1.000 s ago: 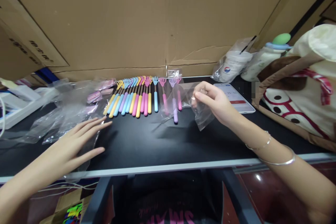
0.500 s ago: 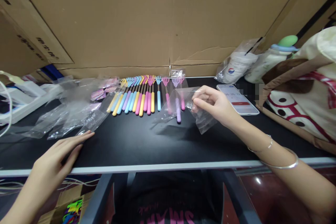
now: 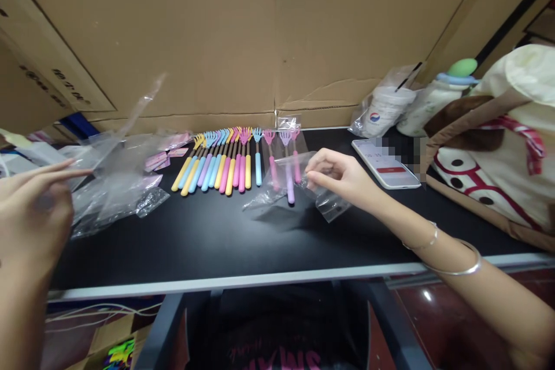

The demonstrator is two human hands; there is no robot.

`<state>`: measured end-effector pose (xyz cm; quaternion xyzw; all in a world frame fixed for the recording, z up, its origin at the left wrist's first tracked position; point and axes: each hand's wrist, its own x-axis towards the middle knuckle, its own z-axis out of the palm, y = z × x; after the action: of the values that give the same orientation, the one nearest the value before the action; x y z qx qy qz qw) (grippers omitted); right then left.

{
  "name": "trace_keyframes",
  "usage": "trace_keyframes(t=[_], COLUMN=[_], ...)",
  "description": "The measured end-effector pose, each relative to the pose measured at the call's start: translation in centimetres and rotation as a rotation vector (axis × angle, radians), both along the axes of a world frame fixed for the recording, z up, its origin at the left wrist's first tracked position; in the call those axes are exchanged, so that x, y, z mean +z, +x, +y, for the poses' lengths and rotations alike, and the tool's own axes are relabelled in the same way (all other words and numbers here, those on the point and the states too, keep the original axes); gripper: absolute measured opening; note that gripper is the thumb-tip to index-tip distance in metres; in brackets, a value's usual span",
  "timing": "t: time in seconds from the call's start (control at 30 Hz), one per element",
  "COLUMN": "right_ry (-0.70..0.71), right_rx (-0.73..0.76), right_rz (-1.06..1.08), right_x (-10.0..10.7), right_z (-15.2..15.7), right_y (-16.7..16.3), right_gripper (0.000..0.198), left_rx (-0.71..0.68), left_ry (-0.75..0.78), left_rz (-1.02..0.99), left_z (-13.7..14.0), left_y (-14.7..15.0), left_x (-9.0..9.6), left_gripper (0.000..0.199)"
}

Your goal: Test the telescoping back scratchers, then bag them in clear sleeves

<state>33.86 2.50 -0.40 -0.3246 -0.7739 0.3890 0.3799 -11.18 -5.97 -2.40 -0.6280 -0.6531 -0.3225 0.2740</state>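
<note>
Raised at the left, my left hand (image 3: 37, 208) has its fingers closed on the edge of a clear plastic bag (image 3: 141, 104), whose far end sticks up in the air. Under it lies a heap of similar clear bags (image 3: 117, 185). My right hand (image 3: 340, 176) pinches another clear plastic bag (image 3: 275, 193) between thumb and fingertips, low over the table. That bag partly overlaps a purple hand-shaped back scratcher (image 3: 290, 179). A pink back scratcher (image 3: 296, 165) lies beside it in clear wrapping, with another pink one (image 3: 272, 162) to the left.
Several colourful back scratchers (image 3: 217, 170) lie in a row on the black table (image 3: 195, 248). Pink cards (image 3: 158, 160) lie left of them. A phone (image 3: 385, 165), a bagged cup (image 3: 388, 113), a bottle (image 3: 446, 104) and a cloth bag (image 3: 498, 144) stand or lie right. Cardboard (image 3: 195, 40) walls the back.
My left hand has moved left and up from the table, lifting a clear bag off the heap. My right hand keeps its pinch on the other bag. The view has shifted slightly.
</note>
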Motion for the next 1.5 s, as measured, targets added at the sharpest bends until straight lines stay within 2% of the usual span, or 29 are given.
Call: trace_keyframes(t=[0.1, 0.17, 0.27, 0.37, 0.43, 0.5, 0.63, 0.73, 0.8, 0.9, 1.03, 1.23, 1.4, 1.5], right_ry=[-0.004, -0.008, 0.026, 0.058, 0.067, 0.083, 0.17, 0.211, 0.218, 0.237, 0.27, 0.316, 0.238, 0.153], right_rx=[0.017, 0.023, 0.021, 0.026, 0.031, 0.032, 0.034, 0.051, 0.06, 0.046, 0.015, -0.004, 0.046, 0.1], right_rz=[-0.013, -0.021, -0.041, -0.068, -0.086, -0.107, -0.156, -0.219, -0.272, -0.346, -0.457, -0.581, -0.491, -0.421], right_x=[-0.1, -0.1, 0.0, 0.1, 0.1, 0.0, -0.2, -0.3, -0.4, -0.6, -1.0, -1.3, -1.1, -0.5], right_z=[-0.1, -0.1, -0.2, -0.3, -0.3, -0.2, 0.0, 0.0, 0.1, 0.3, 0.4, 0.2, 0.5, 0.8], right_y=[0.0, -0.1, -0.1, 0.0, 0.0, 0.1, 0.2, 0.2, 0.3, 0.4, 0.5, 0.3, 0.4, 0.9], right_gripper=[0.023, 0.024, 0.024, 0.023, 0.024, 0.024, 0.02, 0.019, 0.019, 0.017, 0.012, 0.013, 0.015, 0.019], left_rx=[0.12, 0.146, 0.075, -0.032, -0.094, -0.18, -0.45, -0.641, -0.709, -0.753, -0.771, -0.849, -0.914, -0.913], left_ry=[-0.076, -0.25, -0.414, -0.367, -0.298, -0.21, -0.138, -0.1, -0.028, 0.034, -0.03, -0.146, -0.386, -0.548], left_rz=[0.127, 0.251, 0.464, 0.605, 0.638, 0.642, 0.634, 0.627, 0.629, 0.658, 0.621, 0.454, 0.13, -0.093], left_z=[2.1, 3.2, 4.7, 5.8, 6.3, 6.5, 6.8, 7.0, 7.1, 7.1, 7.1, 6.6, 5.8, 6.1], left_y=[-0.3, -0.4, -0.8, 0.1, 2.1, 5.3, 13.2, 18.1, 20.3, 22.0, 22.2, 22.4, 22.9, 22.3], left_x=[0.6, 0.8, 0.7, 0.8, 1.1, 1.7, 2.8, 2.9, 2.5, 1.6, 0.6, 0.1, 0.1, 0.3], left_gripper=[0.033, 0.036, 0.038, 0.034, 0.031, 0.028, 0.028, 0.03, 0.03, 0.034, 0.048, 0.042, 0.02, 0.015])
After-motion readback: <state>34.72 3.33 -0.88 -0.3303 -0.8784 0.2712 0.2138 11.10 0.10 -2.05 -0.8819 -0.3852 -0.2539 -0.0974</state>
